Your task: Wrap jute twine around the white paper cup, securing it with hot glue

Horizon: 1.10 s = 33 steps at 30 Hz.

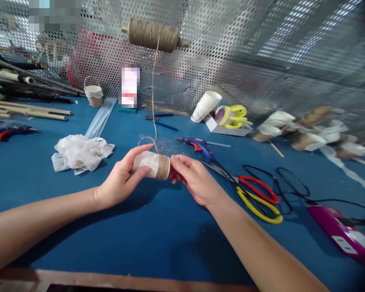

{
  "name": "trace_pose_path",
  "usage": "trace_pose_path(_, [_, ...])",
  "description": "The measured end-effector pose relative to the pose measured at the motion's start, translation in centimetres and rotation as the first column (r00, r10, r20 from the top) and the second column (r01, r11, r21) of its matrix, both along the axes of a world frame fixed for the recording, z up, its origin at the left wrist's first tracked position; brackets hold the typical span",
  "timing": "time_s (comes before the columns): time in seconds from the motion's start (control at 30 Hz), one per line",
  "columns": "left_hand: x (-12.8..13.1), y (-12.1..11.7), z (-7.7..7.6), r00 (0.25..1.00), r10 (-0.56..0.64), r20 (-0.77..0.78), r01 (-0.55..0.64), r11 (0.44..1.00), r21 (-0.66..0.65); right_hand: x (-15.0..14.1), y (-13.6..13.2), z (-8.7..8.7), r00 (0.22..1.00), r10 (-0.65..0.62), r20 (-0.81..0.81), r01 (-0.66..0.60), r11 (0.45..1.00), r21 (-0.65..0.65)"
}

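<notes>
Crosswise: paper cup in grip, twine band at its right end

Cup lies on its side between the two hands, over the blue table, roughly midway across the view. Long axis runs left to right, right end tipped slightly nearer the wearer. Left hand clamped on the left part: thumb across the near side, index finger reaching over the top. The end on that side is hidden by the hand.

Right hand at the opposite end, nearer the wound band. Thumb and fingers drawn in close by the edge there; some fingertips hidden. Cannot tell whether they pinch the edge or only rest against it.

Key relation: strand drops from the spool on the perforated panel and meets the cup from above, beyond it, crossing the long axis. A loose loop stands by the left index finger. Band sits nearer the right fingers than the left.

Beyond the right hand: blue glue gun; scissors nearer, to the right.
</notes>
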<state>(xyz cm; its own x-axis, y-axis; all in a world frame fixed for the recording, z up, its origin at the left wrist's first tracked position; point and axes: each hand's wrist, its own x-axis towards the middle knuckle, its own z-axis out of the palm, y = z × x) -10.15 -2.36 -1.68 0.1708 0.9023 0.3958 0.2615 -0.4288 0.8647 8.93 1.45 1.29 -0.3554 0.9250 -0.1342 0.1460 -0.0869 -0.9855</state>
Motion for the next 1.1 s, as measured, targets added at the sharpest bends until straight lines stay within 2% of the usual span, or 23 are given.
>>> trace_pose_path(0.13, [-0.2,0.3,0.0,0.991,-0.110,-0.073,0.108,0.994,-0.026,0.3,-0.9,-0.3,0.998,-0.007,0.057,0.002,0.996,0.094])
trace_pose_path(0.2, [-0.3,0.6,0.1,0.985,-0.174,-0.005,0.173,0.981,-0.085,0.3,-1.0,-0.4,0.992,0.010,0.126,-0.031,0.985,0.168])
trace_pose_path(0.3, [-0.4,1.1,0.4,0.984,-0.148,0.097,0.162,0.972,-0.168,0.3,-1.1,-0.6,0.978,0.070,0.197,-0.119,0.961,0.248])
trace_pose_path(0.47, [-0.4,1.4,0.5,0.983,-0.162,0.090,0.180,0.953,-0.242,0.1,-1.0,-1.2,0.961,0.180,0.210,-0.220,0.957,0.187])
trace_pose_path(0.6, [-0.4,1.4,0.3,0.979,-0.195,0.052,0.202,0.939,-0.279,0.3,-0.9,-1.1,0.944,0.199,0.264,-0.254,0.948,0.193])
trace_pose_path(0.77, [-0.3,1.4,0.1,0.984,-0.153,-0.088,0.127,0.960,-0.250,0.1,-1.0,-0.8,0.917,0.184,0.354,-0.270,0.940,0.209])
trace_pose_path(0.93, [-0.2,1.2,0.1,0.983,-0.071,-0.171,0.036,0.979,-0.202,0.2,-1.1,-0.5,0.867,0.244,0.435,-0.328,0.936,0.128])
trace_pose_path(1.0, [-0.2,1.1,0.1,0.979,-0.060,-0.196,0.020,0.980,-0.200,1.0,-0.3,-0.1,0.861,0.208,0.463,-0.316,0.934,0.168])
trace_pose_path(1.1, [-0.3,1.0,0.0,0.965,-0.052,-0.256,0.000,0.980,-0.200,3.4,2.4,0.6,0.858,-0.101,0.503,-0.093,0.934,0.346])
